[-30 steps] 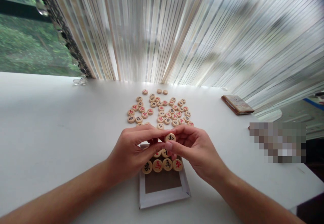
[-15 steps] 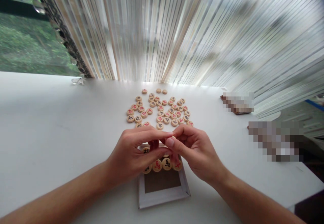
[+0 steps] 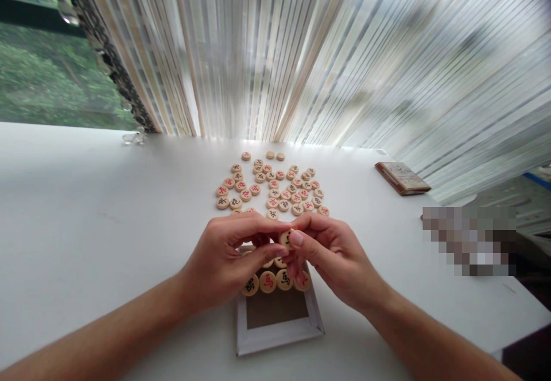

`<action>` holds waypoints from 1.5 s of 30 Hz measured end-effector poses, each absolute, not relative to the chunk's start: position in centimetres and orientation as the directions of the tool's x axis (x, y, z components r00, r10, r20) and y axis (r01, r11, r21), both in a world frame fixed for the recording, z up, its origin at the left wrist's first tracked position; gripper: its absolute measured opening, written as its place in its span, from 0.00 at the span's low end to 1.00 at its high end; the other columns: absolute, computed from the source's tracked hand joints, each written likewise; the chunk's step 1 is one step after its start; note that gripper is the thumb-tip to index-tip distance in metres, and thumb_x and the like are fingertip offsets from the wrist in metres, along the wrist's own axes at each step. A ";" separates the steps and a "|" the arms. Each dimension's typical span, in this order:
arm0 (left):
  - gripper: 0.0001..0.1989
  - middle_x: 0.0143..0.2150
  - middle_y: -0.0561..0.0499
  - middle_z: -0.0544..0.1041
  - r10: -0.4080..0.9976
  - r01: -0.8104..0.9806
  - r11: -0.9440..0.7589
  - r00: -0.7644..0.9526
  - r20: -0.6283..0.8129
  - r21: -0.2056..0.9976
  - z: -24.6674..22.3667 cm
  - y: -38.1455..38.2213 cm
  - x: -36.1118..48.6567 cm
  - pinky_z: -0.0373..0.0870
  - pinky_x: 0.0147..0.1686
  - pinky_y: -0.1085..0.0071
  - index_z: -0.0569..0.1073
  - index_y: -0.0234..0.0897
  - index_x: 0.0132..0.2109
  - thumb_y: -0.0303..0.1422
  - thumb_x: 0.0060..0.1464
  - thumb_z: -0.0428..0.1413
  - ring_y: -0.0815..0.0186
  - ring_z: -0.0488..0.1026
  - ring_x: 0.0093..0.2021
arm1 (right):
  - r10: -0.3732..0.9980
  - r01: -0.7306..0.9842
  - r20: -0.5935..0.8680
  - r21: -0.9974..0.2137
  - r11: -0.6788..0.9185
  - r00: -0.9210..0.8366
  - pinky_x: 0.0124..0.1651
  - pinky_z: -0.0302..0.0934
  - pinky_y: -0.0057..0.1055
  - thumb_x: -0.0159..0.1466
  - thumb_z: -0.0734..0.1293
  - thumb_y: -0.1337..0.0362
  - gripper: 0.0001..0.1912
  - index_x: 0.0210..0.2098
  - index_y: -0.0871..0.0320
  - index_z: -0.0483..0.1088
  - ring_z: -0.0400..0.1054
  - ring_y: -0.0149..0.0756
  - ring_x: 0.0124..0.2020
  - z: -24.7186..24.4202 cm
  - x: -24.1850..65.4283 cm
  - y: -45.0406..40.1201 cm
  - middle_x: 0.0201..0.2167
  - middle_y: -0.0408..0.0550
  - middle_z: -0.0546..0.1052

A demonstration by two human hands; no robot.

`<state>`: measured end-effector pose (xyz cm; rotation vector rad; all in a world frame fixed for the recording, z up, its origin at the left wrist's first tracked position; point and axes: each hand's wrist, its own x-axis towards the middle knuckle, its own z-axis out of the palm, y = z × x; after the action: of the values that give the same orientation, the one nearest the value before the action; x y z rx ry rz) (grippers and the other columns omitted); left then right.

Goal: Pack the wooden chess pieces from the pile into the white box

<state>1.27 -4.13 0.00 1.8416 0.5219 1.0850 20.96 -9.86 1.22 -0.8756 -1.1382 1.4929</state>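
Between the fingertips of both hands is a round wooden Chinese chess piece (image 3: 286, 240) with a dark mark, its face partly under my right thumb. My left hand (image 3: 235, 249) pinches it from the left, fingers closed. My right hand (image 3: 333, 255) grips it from the right, thumb across its face. Under the hands lies a shallow white-rimmed box (image 3: 279, 339) with a brown bottom. A row of pieces sits in it, including a red-marked piece (image 3: 267, 282) and a black-marked piece (image 3: 284, 280). The hands hide much of the box's far part.
Many loose chess pieces (image 3: 274, 193) with red or black characters are spread on the white table (image 3: 107, 226) beyond the hands. A flat brown-edged box (image 3: 403, 178) lies at the right. String curtains (image 3: 241, 54) hang behind the table's far edge.
The held chess piece has turned so that its marked face shows between the fingertips. Both hands have stayed almost in place over the box.
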 end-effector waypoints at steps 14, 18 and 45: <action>0.13 0.44 0.47 0.86 0.798 -0.195 -0.325 0.469 0.379 0.925 -0.4 -4.5 1.5 0.83 0.42 0.74 0.84 0.38 0.53 0.25 0.61 0.66 0.66 0.84 0.39 | 0.935 0.130 0.348 -0.926 0.355 -0.075 0.40 0.78 0.24 0.69 0.74 0.69 0.11 0.50 0.54 0.81 0.81 0.30 0.35 0.4 21.2 -10.1 0.39 0.46 0.86; 0.13 0.43 0.49 0.86 0.812 -0.204 -0.329 0.438 0.386 0.922 -0.6 -4.4 1.6 0.82 0.43 0.77 0.84 0.39 0.52 0.24 0.60 0.66 0.68 0.83 0.39 | 0.902 0.196 0.429 -0.881 0.431 -0.058 0.43 0.79 0.27 0.67 0.75 0.71 0.16 0.53 0.54 0.79 0.81 0.32 0.37 0.1 21.4 -10.0 0.41 0.46 0.85; 0.10 0.41 0.45 0.88 0.772 -0.100 -0.407 0.493 0.401 0.908 0.0 -3.9 1.2 0.80 0.37 0.73 0.87 0.37 0.50 0.29 0.62 0.67 0.63 0.83 0.37 | 0.941 0.222 0.337 -0.917 0.332 -0.018 0.29 0.72 0.25 0.67 0.77 0.62 0.07 0.44 0.55 0.85 0.77 0.32 0.27 0.8 21.7 -10.1 0.29 0.46 0.84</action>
<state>1.21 -3.93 -0.03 1.7277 0.5740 1.0793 21.68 -10.07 0.82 -1.1125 -1.4965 0.8211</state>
